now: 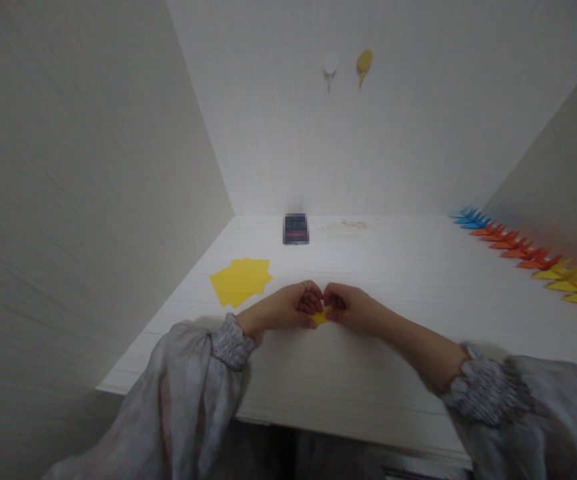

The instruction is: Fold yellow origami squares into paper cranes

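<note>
A small piece of folded yellow paper (321, 316) is pinched between both hands, just above the white table (338, 380). My left hand (295, 305) grips its left side with curled fingers. On the other side, my right hand (347, 305) closes on the right end, and the two hands nearly touch at the fingertips. Most of the paper is hidden by the fingers, so its exact folded shape cannot be made out. Left of my left hand lies a fanned pile of flat yellow paper sheets (241, 281).
Along the right wall stands a row of folded paper figures: blue (472, 219), orange (515, 245) and yellow (575, 283). A dark blurred rectangular object (295, 229) sits at the back edge. White and yellow hooks (364, 61) are on the back wall. Walls enclose both sides.
</note>
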`<state>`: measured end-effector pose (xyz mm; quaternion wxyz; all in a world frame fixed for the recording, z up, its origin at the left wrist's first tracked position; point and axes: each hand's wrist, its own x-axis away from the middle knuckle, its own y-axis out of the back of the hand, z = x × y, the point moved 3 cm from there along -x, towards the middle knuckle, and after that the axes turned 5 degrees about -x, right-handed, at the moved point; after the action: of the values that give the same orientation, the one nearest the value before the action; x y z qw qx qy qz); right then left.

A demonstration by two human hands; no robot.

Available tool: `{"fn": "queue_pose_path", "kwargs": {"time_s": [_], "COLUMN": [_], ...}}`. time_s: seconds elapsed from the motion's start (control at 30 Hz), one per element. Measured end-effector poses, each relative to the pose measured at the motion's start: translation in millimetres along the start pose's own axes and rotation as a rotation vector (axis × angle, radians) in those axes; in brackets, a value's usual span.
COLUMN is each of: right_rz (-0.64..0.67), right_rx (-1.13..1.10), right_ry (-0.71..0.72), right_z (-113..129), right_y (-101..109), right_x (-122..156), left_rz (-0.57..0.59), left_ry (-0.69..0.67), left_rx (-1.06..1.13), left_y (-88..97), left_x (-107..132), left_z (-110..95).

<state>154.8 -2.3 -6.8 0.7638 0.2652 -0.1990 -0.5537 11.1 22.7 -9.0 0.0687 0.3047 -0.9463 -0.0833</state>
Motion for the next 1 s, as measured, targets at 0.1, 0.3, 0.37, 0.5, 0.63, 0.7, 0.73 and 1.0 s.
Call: {"fn": "queue_pose_path", "kwargs": {"time_s": [0.1,0.3,0.37,0.5,0.63,0.7,0.73,1.0], "right_rz": [0.006,-0.049,-0.052,-0.082,-0.070,-0.075,-0.101,-0.463], "right_rx": [-0.004,0.076,0.104,0.200,0.161,0.058,0.001,-0.341], "right_ry": [0.021,0.088,0.098,0.055,0.059,0.058,0.052,0.079], "right_z": [-1.9,-5.4,-2.9,2.4,3.8,3.7,3.7,11.8], "right_y": [1.9,0.4,-0.4,-0.5,0.6,2.3,3.7,6.1], "right_x": [0.0,2.6,5.8,13.2,16.6,16.1,15.4,11.8], "left_rz": [0.022,0.053,0.052,-0.004,-0.111,-0.187,-0.220,-0.419], "left_ry": [-0.012,0.002,0.008,-0.008,-0.022,-0.030,-0.027,-0.157], "left_rx": [-0.008,0.050,0.059,0.040,-0.092,-0.173,-0.182,0.315], "left_y": [1.6,2.9,2.8,3.0,4.1,4.9,5.0,-4.1], "left_x": [0.8,0.3,0.1,-0.6,-0.5,-0.6,-1.0,-12.3], "left_z": [1.1,2.2,2.3,3.6,3.1,0.7,-0.3,-14.3]}}
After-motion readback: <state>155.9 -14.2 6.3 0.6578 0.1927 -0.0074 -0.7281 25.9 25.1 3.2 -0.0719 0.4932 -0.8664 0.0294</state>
